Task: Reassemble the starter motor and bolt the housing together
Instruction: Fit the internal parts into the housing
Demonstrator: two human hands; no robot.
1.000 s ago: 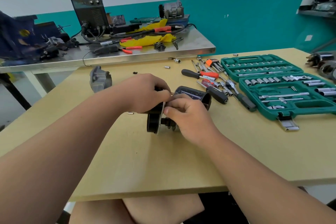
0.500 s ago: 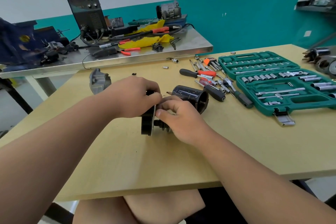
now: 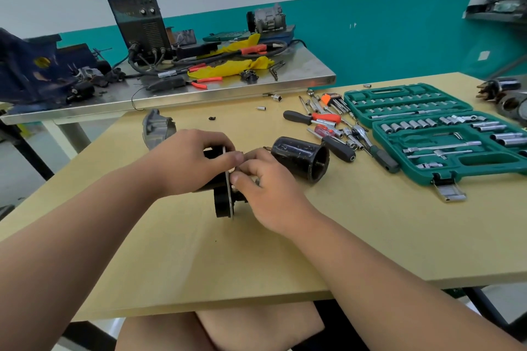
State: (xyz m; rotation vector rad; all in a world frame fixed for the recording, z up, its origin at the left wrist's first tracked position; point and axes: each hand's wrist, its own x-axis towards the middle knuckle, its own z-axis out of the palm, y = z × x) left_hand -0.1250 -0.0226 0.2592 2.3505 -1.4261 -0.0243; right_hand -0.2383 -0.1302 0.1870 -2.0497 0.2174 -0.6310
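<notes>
Motor assembly (image 3: 224, 204) centre of table (image 3: 370, 236). Housing can (image 3: 299, 158) on its side just right of it; loose tools (image 3: 336, 128) further right, then socket case (image 3: 445, 134). End cover (image 3: 155, 128) behind-left. Metal bench (image 3: 228, 90) behind table

Wooden table (image 3: 370, 236): pale top filling the near and middle ground.
Steel bench (image 3: 302, 64): far left, its shiny edge just behind the wooden table.
Welding machine (image 3: 139, 23): dark box with two knobs, upright on the bench.
Cables (image 3: 134, 61): black, trailing from the machine's front across the bench.
Yellow cloth (image 3: 228, 68): crumpled on the bench, right of the machine.
Orange-handled pliers (image 3: 206, 81): flat on the bench, just in front of the cloth.
Grey compressor-like unit (image 3: 266, 18): far end of the bench.
Blue vise (image 3: 31, 71): far left.
Teal wall band (image 3: 399, 31): below white wall.
Wall shelf (image 3: 496, 13): far right, holding dark parts.
</notes>
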